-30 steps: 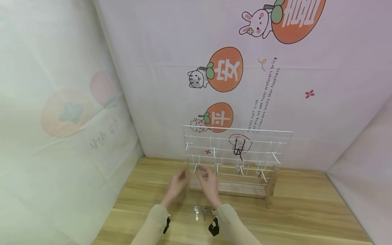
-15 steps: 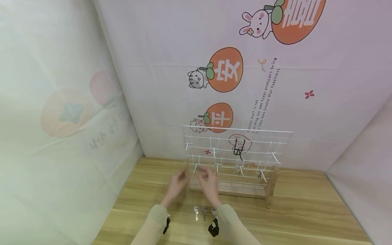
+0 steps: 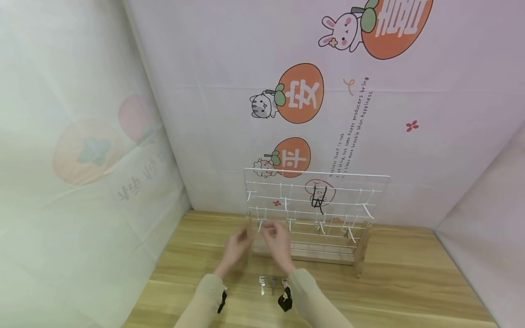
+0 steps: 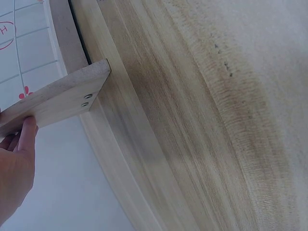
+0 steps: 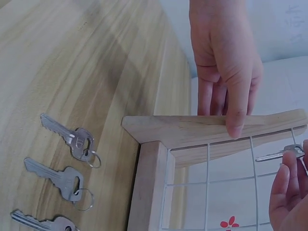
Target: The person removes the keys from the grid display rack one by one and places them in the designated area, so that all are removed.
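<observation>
Three notched steel keys [image 5: 60, 179], rings showing on two, laid in a row on a smooth, wood-grained tabletop [image 3: 393, 278]. Left hand [image 3: 236, 247] clasping the flat, pale wooden side bracket [image 5: 192, 127]; right hand [image 3: 280, 241] pinching a fourth key [image 5: 279, 154] near the leftmost lower white hook [image 3: 260, 225], ring engagement not discernible: a light pinch on the bow and a firm brace probably serve best, thin wire likely being springy. Beyond, white wire grid [image 3: 348, 174] with one angular black hook [image 3: 316, 202], then creased, fruit-printed cloth [image 3: 205, 114].
</observation>
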`<state>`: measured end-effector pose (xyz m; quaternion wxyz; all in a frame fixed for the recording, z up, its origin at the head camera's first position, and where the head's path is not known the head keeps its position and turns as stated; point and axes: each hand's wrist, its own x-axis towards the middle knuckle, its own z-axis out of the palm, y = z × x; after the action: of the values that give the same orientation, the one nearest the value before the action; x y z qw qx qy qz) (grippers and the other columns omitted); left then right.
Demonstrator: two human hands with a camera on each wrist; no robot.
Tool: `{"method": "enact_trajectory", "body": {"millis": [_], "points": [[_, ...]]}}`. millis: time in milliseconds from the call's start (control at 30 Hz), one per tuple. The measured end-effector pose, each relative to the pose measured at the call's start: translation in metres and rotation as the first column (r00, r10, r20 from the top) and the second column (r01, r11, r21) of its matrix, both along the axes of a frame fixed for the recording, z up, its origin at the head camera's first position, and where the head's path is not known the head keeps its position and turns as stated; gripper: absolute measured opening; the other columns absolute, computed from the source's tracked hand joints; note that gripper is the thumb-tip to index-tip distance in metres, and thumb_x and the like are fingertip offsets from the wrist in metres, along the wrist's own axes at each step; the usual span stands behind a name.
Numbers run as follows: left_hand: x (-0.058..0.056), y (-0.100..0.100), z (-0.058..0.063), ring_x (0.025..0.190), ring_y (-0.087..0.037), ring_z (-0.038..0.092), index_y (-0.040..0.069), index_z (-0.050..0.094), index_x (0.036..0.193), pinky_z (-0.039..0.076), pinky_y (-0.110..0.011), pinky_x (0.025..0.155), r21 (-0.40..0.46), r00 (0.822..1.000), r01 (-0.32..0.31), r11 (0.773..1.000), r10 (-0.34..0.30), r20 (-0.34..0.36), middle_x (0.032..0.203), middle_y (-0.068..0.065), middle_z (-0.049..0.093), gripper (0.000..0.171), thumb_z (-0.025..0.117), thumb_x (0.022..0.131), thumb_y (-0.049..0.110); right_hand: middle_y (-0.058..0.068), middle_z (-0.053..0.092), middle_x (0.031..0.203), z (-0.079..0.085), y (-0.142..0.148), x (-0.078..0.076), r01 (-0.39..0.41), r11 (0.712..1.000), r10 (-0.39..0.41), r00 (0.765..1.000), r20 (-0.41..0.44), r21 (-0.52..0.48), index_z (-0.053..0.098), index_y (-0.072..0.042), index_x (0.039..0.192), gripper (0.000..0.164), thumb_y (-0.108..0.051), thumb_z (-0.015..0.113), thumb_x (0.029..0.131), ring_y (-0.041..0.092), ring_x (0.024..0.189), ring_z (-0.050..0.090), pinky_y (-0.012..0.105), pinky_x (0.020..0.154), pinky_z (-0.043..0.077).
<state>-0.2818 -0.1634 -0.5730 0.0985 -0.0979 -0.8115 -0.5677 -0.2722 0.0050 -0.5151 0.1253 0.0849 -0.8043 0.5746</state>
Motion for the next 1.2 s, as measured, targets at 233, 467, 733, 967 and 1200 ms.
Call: {"method": "enact_trajectory", "body": {"millis": [233, 467, 733, 967, 1200], "points": [[0.005, 0.005, 0.008, 0.119, -0.045, 0.061, -0.01, 0.047, 0.139, 0.055, -0.051, 0.1, 0.022, 1.0, -0.003, 1.0, 0.003, -0.004, 0.131, -0.032, 0.06, 0.048, 0.062, 0.095, 0.002, 0.01, 0.074, 0.098, 0.001, -0.002, -0.002, 0.009, 1.0, -0.009, 0.999, -0.043, 0.002, 0.07, -0.007, 0.101, 0.012, -0.012, 0.069, 0.09, 0.016, 0.079, 0.067, 0.018, 0.068, 0.056], [-0.001, 0.001, 0.002, 0.12, -0.04, 0.063, -0.007, 0.05, 0.139, 0.056, -0.047, 0.101, -0.011, 1.0, -0.007, 1.0, 0.007, 0.012, 0.132, -0.026, 0.063, 0.048, 0.064, 0.095, 0.009, 0.008, 0.075, 0.098, 0.0, -0.001, 0.0, -0.01, 1.0, 0.01, 0.996, -0.083, 0.006, 0.071, -0.009, 0.101, 0.012, -0.013, 0.069, 0.09, 0.015, 0.08, 0.067, 0.018, 0.072, 0.057], [0.0, -0.001, 0.002, 0.12, -0.039, 0.063, -0.005, 0.048, 0.141, 0.056, -0.046, 0.101, -0.023, 1.0, 0.008, 1.0, -0.008, 0.009, 0.133, -0.027, 0.061, 0.049, 0.063, 0.096, 0.008, 0.007, 0.076, 0.097, 0.0, 0.003, 0.006, -0.025, 0.999, 0.026, 0.997, -0.066, 0.025, 0.072, -0.011, 0.102, 0.013, -0.018, 0.069, 0.092, 0.009, 0.079, 0.064, 0.017, 0.07, 0.055], [0.0, -0.001, 0.001, 0.118, -0.04, 0.064, -0.003, 0.05, 0.14, 0.056, -0.047, 0.1, 0.002, 1.0, 0.0, 1.0, 0.0, 0.008, 0.13, -0.027, 0.063, 0.049, 0.064, 0.095, 0.009, 0.008, 0.075, 0.1, 0.003, 0.004, 0.011, -0.061, 0.998, 0.061, 0.998, -0.014, 0.015, 0.071, -0.011, 0.106, 0.017, -0.021, 0.068, 0.093, 0.01, 0.077, 0.066, 0.016, 0.067, 0.058], [0.002, 0.0, 0.001, 0.117, -0.042, 0.064, -0.003, 0.048, 0.141, 0.056, -0.05, 0.099, 0.039, 1.0, 0.01, 0.999, -0.011, 0.004, 0.131, -0.026, 0.063, 0.052, 0.066, 0.094, 0.012, 0.011, 0.075, 0.098, 0.007, 0.007, 0.019, -0.095, 0.995, 0.095, 0.995, -0.011, 0.0, 0.07, -0.007, 0.105, 0.016, -0.019, 0.066, 0.095, 0.013, 0.075, 0.066, 0.017, 0.064, 0.057]]}}
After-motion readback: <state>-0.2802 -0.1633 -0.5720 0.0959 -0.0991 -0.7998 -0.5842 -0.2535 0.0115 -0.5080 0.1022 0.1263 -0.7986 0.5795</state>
